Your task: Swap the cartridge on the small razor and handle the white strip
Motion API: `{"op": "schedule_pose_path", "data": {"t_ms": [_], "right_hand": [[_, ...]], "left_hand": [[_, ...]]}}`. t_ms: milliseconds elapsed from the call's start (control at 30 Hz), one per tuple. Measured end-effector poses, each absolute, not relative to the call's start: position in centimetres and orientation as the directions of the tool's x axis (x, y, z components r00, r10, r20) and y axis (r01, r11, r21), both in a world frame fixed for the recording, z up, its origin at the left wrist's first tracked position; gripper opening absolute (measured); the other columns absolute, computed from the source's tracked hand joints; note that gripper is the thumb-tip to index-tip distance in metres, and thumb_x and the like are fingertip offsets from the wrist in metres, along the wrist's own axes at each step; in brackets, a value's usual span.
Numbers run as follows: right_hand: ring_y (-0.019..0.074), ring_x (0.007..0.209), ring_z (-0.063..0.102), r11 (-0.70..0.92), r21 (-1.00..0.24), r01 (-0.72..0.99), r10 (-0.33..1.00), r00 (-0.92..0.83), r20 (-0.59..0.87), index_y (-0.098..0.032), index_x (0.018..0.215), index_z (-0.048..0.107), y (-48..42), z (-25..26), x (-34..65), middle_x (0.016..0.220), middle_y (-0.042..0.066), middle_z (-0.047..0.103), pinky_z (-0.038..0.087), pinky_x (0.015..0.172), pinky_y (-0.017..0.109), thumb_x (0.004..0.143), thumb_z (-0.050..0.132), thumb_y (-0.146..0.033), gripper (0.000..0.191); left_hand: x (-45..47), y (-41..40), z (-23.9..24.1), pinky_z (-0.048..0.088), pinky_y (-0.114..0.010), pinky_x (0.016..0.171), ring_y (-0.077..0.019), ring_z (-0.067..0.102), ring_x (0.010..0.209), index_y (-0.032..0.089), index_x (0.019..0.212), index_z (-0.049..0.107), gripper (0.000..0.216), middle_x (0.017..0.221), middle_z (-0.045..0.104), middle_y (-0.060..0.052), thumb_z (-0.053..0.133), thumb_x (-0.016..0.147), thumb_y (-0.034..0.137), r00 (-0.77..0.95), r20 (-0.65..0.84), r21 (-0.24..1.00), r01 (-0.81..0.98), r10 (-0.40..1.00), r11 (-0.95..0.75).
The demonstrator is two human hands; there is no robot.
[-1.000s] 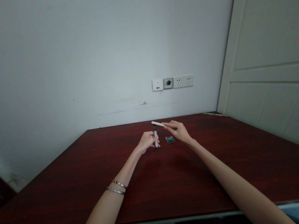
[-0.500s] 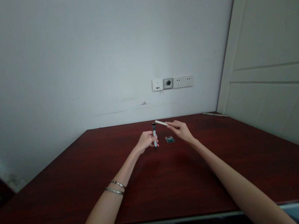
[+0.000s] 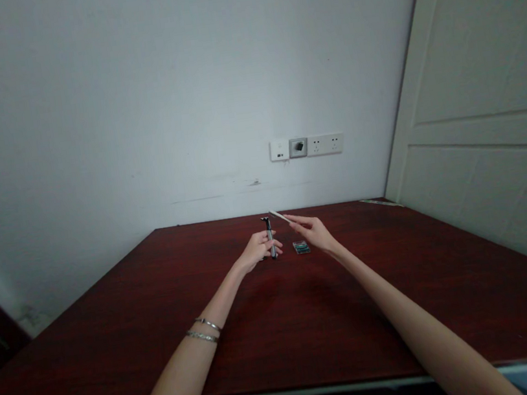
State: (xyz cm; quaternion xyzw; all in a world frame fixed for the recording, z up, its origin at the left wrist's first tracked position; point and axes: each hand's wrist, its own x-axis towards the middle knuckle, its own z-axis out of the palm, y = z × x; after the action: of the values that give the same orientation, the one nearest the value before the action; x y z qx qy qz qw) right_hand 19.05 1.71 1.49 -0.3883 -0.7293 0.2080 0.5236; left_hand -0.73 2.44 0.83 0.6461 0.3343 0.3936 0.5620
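Tool: was grey-handled with a dark, razor-like head, and was held nearly upright over the table in the left hand. Had thumb and fingers closed around the handle there, with some fingertips showing past it. Pinched a white stick by its near end in the right hand, with fingertips together and otherwise loosely curled. Slanted it up and leftward, with its far tip just beside the tool's head but apart from it. Saw a small teal packet flat on the table between the hands, nearer the right. Wore two bracelets on the left forearm. Faced a wall with sockets.
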Motion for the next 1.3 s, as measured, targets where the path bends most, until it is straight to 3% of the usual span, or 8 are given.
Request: {"op": "schedule_pose_path", "data": {"t_ms": [133,367,467,600,1000,1133,1300], "right_hand": [[0.0208,0.086,0.061,0.611,-0.738,0.287,0.792,-0.240,0.562,-0.020,0.113,0.063,1.3,1.8,19.3,0.104,0.004,0.067,0.051,0.077,0.039,0.078,0.055,-0.042,0.041],[0.0239,0.101,0.059,0.647,-0.690,0.324,0.759,-0.194,0.621,-0.022,0.111,0.064,1.2,2.1,19.4,0.111,0.003,0.064,0.044,0.092,0.042,0.079,0.055,-0.040,0.037],[0.0236,0.100,0.060,0.651,-0.689,0.317,0.758,-0.250,0.602,-0.023,0.109,0.064,1.1,2.1,19.3,0.110,0.003,0.065,0.045,0.091,0.042,0.079,0.056,-0.038,0.035],[0.0241,0.099,0.061,0.642,-0.682,0.350,0.758,-0.153,0.635,-0.021,0.111,0.063,1.1,2.2,19.4,0.110,0.005,0.065,0.045,0.090,0.042,0.080,0.055,-0.037,0.036],[0.0253,0.103,0.059,0.657,-0.680,0.325,0.754,-0.289,0.589,-0.023,0.107,0.066,0.6,3.1,20.1,0.110,0.003,0.064,0.042,0.094,0.045,0.079,0.057,-0.038,0.033],[0.0243,0.105,0.058,0.668,-0.662,0.340,0.741,-0.220,0.634,-0.023,0.109,0.065,0.5,3.4,20.2,0.112,0.004,0.064,0.041,0.095,0.043,0.080,0.055,-0.037,0.034],[0.0237,0.101,0.060,0.680,-0.651,0.336,0.733,-0.321,0.600,-0.022,0.108,0.065,0.4,3.4,20.1,0.109,0.005,0.065,0.044,0.091,0.040,0.080,0.056,-0.036,0.033]], "left_hand": [[-0.8,2.8,0.4,0.050,-0.027,0.059,-0.0131,0.063,0.062,0.009,0.113,0.045,0.030,0.080,0.064,-0.009,0.048,0.083,0.009,0.489,0.135,0.989,-0.017,0.862,-0.146],[-0.9,2.8,0.3,0.049,-0.027,0.060,-0.0121,0.062,0.059,0.009,0.106,0.049,0.025,0.076,0.063,-0.007,0.051,0.081,0.013,0.500,0.156,0.986,-0.027,0.852,-0.165],[-0.9,2.7,0.4,0.048,-0.028,0.059,-0.0121,0.061,0.058,0.010,0.104,0.049,0.024,0.075,0.063,-0.007,0.051,0.080,0.012,0.503,0.158,0.985,-0.025,0.850,-0.168],[-0.8,2.7,0.3,0.047,-0.026,0.058,-0.0119,0.061,0.058,0.010,0.103,0.049,0.023,0.075,0.062,-0.006,0.047,0.080,0.010,0.500,0.160,0.983,-0.005,0.851,-0.182],[-0.8,3.1,0.0,0.045,-0.024,0.059,-0.0127,0.062,0.062,0.011,0.097,0.053,0.020,0.074,0.063,-0.006,0.052,0.076,0.010,0.471,0.201,0.973,0.004,0.859,-0.229],[-0.8,2.9,0.3,0.045,-0.023,0.058,-0.0124,0.062,0.061,0.011,0.096,0.053,0.020,0.074,0.063,-0.006,0.049,0.076,0.009,0.463,0.200,0.973,0.011,0.864,-0.232],[-0.8,2.7,0.5,0.045,-0.023,0.057,-0.0127,0.062,0.060,0.011,0.094,0.053,0.019,0.072,0.063,-0.005,0.050,0.075,0.009,0.465,0.210,0.970,0.012,0.860,-0.243]]}}
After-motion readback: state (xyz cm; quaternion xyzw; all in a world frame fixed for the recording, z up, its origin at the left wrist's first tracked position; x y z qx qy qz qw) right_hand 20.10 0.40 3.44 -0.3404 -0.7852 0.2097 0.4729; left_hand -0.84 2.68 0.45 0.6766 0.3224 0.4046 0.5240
